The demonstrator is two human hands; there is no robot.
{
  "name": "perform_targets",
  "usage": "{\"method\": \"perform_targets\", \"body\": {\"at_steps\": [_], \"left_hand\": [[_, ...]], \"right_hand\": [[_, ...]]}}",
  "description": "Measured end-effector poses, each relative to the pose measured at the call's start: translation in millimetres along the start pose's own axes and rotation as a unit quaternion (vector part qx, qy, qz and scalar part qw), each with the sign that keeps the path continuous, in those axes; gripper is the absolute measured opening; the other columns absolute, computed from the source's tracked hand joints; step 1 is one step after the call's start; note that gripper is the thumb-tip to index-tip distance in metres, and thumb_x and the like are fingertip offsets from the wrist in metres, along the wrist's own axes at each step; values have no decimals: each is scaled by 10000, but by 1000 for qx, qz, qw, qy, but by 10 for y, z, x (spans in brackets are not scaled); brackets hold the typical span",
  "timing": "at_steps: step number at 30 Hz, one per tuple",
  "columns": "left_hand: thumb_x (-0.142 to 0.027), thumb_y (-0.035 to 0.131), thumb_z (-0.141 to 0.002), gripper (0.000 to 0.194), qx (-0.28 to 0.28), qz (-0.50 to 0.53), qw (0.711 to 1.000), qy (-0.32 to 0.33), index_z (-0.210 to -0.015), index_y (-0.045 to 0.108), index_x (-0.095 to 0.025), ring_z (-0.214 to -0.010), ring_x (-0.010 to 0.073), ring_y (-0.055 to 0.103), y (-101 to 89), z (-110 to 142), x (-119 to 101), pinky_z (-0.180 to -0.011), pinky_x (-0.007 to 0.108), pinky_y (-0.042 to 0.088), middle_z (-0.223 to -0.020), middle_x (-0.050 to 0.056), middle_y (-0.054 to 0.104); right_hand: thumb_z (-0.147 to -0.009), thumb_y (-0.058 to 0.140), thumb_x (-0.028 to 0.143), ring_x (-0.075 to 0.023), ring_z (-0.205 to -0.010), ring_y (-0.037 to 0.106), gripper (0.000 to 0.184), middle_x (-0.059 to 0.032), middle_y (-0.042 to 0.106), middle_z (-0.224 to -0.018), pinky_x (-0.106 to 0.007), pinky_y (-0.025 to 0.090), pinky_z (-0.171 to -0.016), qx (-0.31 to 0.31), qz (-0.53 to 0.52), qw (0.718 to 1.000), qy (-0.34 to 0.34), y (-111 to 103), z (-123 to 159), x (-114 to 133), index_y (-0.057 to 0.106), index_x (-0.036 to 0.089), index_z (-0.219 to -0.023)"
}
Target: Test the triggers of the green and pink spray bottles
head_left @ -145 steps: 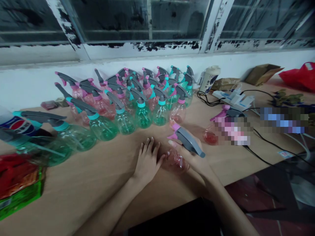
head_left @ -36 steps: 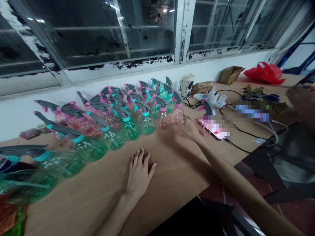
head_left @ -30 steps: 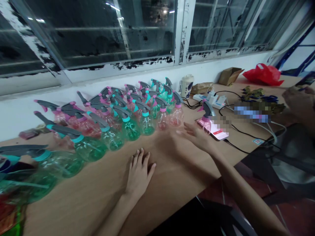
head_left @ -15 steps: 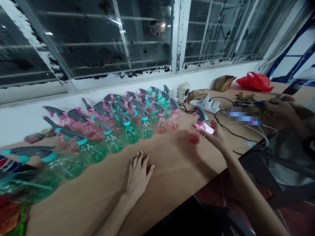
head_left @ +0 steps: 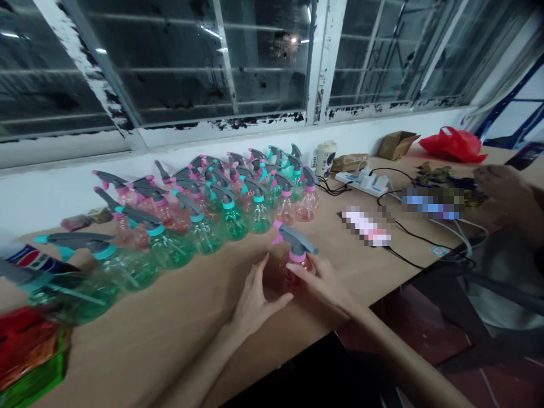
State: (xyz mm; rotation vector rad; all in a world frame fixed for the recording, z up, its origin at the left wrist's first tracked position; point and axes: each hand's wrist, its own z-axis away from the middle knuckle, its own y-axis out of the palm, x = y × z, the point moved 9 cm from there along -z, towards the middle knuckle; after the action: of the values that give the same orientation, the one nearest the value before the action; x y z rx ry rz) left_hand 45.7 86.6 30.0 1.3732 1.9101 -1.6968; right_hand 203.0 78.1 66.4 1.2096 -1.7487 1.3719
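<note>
A pink spray bottle with a grey and pink trigger head stands upright near the front of the table. My right hand is wrapped round it from the right, thumb across its front. To its left my left hand is open, thumb and fingers spread toward the bottle; a small gap seems to lie between them. Behind the hands stand several more spray bottles in rows, among them a green one and a pink one. The bottle's lower part is partly hidden by my right hand.
A phone with a blurred screen lies to the right, near a power strip and cables. Further right are a red plastic bag and another person's hand. A red and green packet lies at left.
My right hand has brought the pink spray bottle left and nearer to me, uncovering the phone. My left hand has lifted from lying flat and turned toward the bottle.
</note>
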Motion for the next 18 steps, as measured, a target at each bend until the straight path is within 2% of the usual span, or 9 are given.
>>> {"method": "perform_targets", "body": {"at_steps": [2, 4, 6, 7, 9, 13, 16, 18], "left_hand": [[-427, 718, -725, 861, 7, 61, 998, -6, -1427, 273, -203, -1318, 330, 402, 36, 15, 14, -1066, 546, 325, -1444, 172, 404], [-422, 763, -678, 881, 17, 95, 995, -4, -1407, 312, -214, -1279, 333, 451, 59, 20, 4, -1042, 540, 357, -1402, 160, 456], [-415, 787, -649, 872, 30, 110, 994, 0, -1382, 355, -227, -1232, 335, 498, 72, 20, -23, -1011, 536, 391, -1352, 145, 508], [-417, 794, -640, 864, 39, 112, 993, 1, -1372, 374, -233, -1212, 336, 515, 78, 20, -38, -997, 535, 405, -1332, 139, 528], [-432, 799, -632, 858, 54, 108, 993, 3, -1364, 397, -236, -1193, 341, 529, 83, 17, -72, -978, 538, 418, -1314, 136, 545], [-480, 803, -614, 868, 71, 85, 994, 22, -1357, 431, -228, -1215, 355, 505, 71, -13, -151, -993, 551, 396, -1328, 137, 541], [-522, 803, -601, 841, 97, 63, 992, 56, -1325, 483, -238, -1225, 359, 495, 99, -39, -233, -1013, 545, 378, -1322, 129, 554], [-561, 786, -606, 831, 108, 36, 991, 70, -1313, 500, -232, -1230, 363, 488, 115, -45, -258, -1016, 540, 377, -1322, 135, 553]], "right_hand": [[-873, 537, 484, -281, -968, 641, 362, -68, 700, -1039, -558, 404, -961, 24, 1, 1000, -17, 148, 61, 96, 618, 258, -1144], [-873, 537, 484, -314, -1133, 576, 427, -79, 656, -1177, -629, 272, -1052, 55, 1, 998, -27, 222, 91, 133, 556, 295, -1255], [-869, 543, 492, -324, -1281, 462, 496, -82, 570, -1328, -645, 170, -1099, 87, -15, 995, -38, 215, 80, 155, 488, 319, -1331], [-865, 550, 495, -321, -1322, 416, 520, -77, 526, -1381, -639, 158, -1108, 97, -27, 994, -44, 179, 56, 170, 464, 327, -1350], [-832, 600, 497, -313, -1340, 395, 575, -71, 479, -1428, -613, 217, -1104, 110, -54, 991, -52, 81, -25, 209, 441, 332, -1359], [-709, 755, 436, -288, -1245, 503, 661, -69, 548, -1343, -523, 385, -1042, 147, -69, 984, -72, 13, -183, 359, 485, 302, -1297], [-739, 736, 371, -233, -1058, 623, 536, -45, 636, -1164, -412, 518, -899, 169, -108, 977, -77, 108, -199, 494, 532, 282, -1227], [-779, 691, 329, -200, -910, 659, 382, -25, 661, -1024, -361, 553, -791, 150, -116, 978, -81, 157, -182, 569, 581, 272, -1141]]}}
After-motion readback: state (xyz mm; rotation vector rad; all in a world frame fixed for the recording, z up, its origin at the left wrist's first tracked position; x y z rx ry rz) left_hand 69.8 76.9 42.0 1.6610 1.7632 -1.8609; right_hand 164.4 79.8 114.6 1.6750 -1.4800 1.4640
